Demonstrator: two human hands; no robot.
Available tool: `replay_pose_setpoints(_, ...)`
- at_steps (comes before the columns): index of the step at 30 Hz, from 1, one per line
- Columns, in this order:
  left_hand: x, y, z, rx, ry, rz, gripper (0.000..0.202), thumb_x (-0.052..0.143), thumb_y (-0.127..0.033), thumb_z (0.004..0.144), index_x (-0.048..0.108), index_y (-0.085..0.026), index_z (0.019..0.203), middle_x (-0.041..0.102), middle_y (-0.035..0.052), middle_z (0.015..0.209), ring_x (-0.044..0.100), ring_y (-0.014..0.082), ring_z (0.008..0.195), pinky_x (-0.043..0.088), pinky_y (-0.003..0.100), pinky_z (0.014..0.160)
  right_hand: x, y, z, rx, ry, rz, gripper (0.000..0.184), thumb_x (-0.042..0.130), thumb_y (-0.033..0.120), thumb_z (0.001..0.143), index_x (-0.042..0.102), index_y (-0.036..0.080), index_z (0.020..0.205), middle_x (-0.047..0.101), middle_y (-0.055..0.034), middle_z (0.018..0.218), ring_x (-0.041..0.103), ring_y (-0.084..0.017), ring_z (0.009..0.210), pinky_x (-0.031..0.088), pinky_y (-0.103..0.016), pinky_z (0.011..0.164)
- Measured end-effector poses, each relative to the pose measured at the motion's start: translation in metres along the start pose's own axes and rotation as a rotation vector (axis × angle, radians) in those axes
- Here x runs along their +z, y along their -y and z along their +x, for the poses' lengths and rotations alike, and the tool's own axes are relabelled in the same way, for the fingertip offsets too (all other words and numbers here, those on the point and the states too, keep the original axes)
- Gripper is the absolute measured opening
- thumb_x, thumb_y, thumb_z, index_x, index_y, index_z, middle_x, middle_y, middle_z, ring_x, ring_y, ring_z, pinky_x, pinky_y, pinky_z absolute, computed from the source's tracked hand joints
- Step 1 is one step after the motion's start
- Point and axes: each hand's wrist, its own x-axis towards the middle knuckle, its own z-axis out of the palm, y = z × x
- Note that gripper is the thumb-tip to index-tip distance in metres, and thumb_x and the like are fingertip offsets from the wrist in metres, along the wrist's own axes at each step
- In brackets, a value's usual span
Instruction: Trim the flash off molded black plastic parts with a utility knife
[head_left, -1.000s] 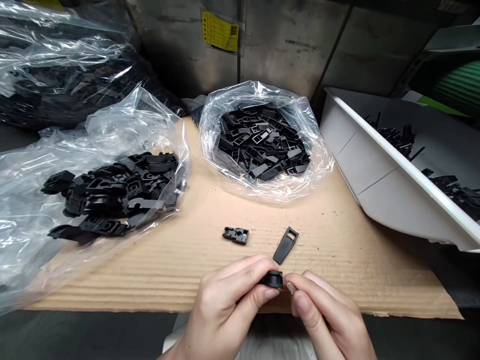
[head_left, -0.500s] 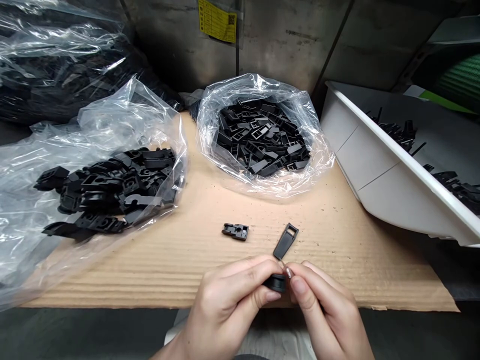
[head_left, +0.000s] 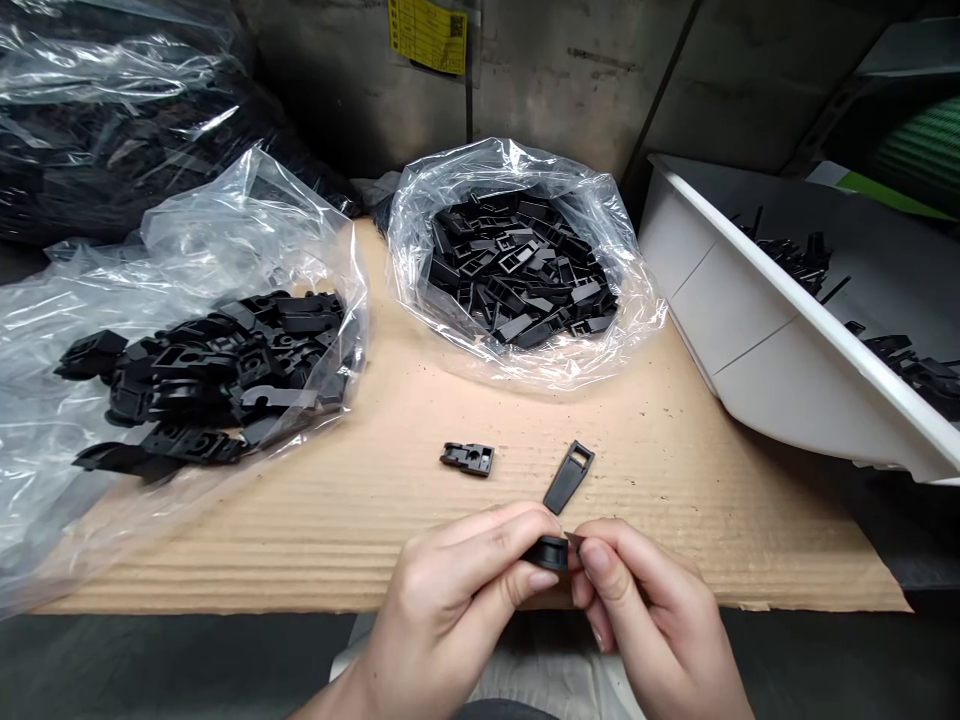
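I am clamping left hand [head_left: 457, 590] and right hand [head_left: 645, 620] on the black part [head_left: 551, 552] beside the flat tab [head_left: 568, 476], pressing squarely.

Small black part [head_left: 553, 552] at lower centre is mostly covered by fingers; shape can't be told. Yellow label [head_left: 426, 22] cut by top edge, print too small. White bin [head_left: 757, 330] and left bag [head_left: 112, 300] cut by frame edges.
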Motion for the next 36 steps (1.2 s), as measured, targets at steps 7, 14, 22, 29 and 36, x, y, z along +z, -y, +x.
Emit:
replay_pose_setpoints(7,0.0,0.0,0.0,0.011,0.003,0.02,0.017,0.051,-0.011,0.084,0.062,-0.022,0.092,0.068,-0.0002,0.083,0.065,0.0154,0.078,0.049,0.016,0.061,-0.004,0.002,0.005,0.035,0.097,0.025,0.03,0.039,0.031,0.088,0.047,0.019,0.061,0.039,0.0044,0.051,0.035,-0.006,0.041,0.028,-0.018,0.038)
replay_pose_setpoints(14,-0.001,-0.001,0.0,-0.011,0.029,-0.017,0.017,0.051,-0.013,0.085,0.063,-0.022,0.091,0.069,0.0005,0.088,0.065,0.0164,0.084,0.05,0.016,0.063,-0.01,0.007,0.01,0.088,0.198,0.052,0.033,0.038,0.034,0.089,0.046,0.017,0.062,0.039,0.0047,0.05,0.032,-0.004,0.041,0.025,-0.017,0.036)
replay_pose_setpoints(22,0.0,-0.001,0.001,-0.043,0.023,-0.013,0.017,0.053,-0.014,0.084,0.066,-0.021,0.092,0.07,0.0025,0.09,0.066,0.018,0.08,0.053,0.02,0.066,-0.01,0.008,0.009,0.168,0.184,0.2,0.034,0.041,0.037,0.087,0.048,0.017,0.061,0.041,0.0046,0.05,0.033,-0.004,0.041,0.026,-0.019,0.04)
replay_pose_setpoints(29,-0.001,-0.001,0.003,-0.027,0.005,-0.023,0.022,0.051,-0.008,0.083,0.063,-0.021,0.096,0.068,0.0019,0.094,0.064,0.0164,0.086,0.051,0.017,0.067,-0.01,0.003,-0.001,0.192,0.06,0.251,0.032,0.043,0.039,0.086,0.054,0.017,0.066,0.045,0.0042,0.051,0.036,-0.005,0.04,0.029,-0.019,0.041)
replay_pose_setpoints(36,-0.001,-0.001,0.003,-0.044,0.003,-0.042,0.019,0.053,-0.01,0.083,0.064,-0.021,0.093,0.069,-0.0004,0.09,0.065,0.0144,0.08,0.05,0.014,0.065,-0.003,0.0,-0.003,-0.041,0.104,0.045,0.029,0.039,0.026,0.088,0.048,0.018,0.062,0.043,0.0041,0.053,0.038,-0.006,0.042,0.03,-0.019,0.04)
